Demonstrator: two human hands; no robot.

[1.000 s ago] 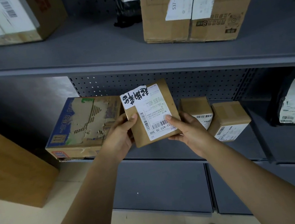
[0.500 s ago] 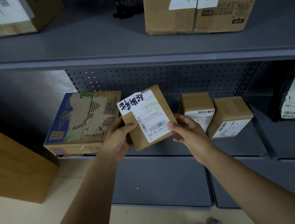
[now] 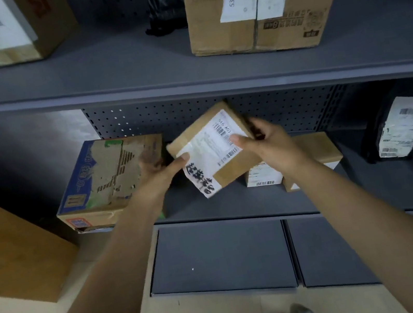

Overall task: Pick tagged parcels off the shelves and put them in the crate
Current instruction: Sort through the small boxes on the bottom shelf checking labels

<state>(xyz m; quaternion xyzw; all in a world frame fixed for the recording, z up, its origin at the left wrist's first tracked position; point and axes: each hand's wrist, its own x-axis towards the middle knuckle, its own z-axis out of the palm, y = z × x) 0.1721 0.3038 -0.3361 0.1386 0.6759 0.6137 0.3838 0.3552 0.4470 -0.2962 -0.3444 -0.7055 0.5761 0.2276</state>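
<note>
I hold a small brown cardboard parcel [image 3: 212, 150] in front of the lower shelf [image 3: 208, 205], tilted, its white shipping label and a handwritten white tag facing me. My left hand [image 3: 158, 169] grips its left edge, thumb on the label. My right hand [image 3: 266, 143] grips its right edge, thumb on the barcode. No crate is in view.
On the lower shelf sit a blue printed carton [image 3: 110, 177] at left, two small brown boxes [image 3: 319, 151] behind my right hand, and a black bag with labels [image 3: 397, 127] at right. The upper shelf [image 3: 129, 60] carries large cartons [image 3: 256, 3]. A big brown box [image 3: 10, 249] stands on the floor at left.
Both hands have turned the parcel: the handwritten tag swung from the top left to the bottom, and the barcode end went up to the right. My view dipped slightly.
</note>
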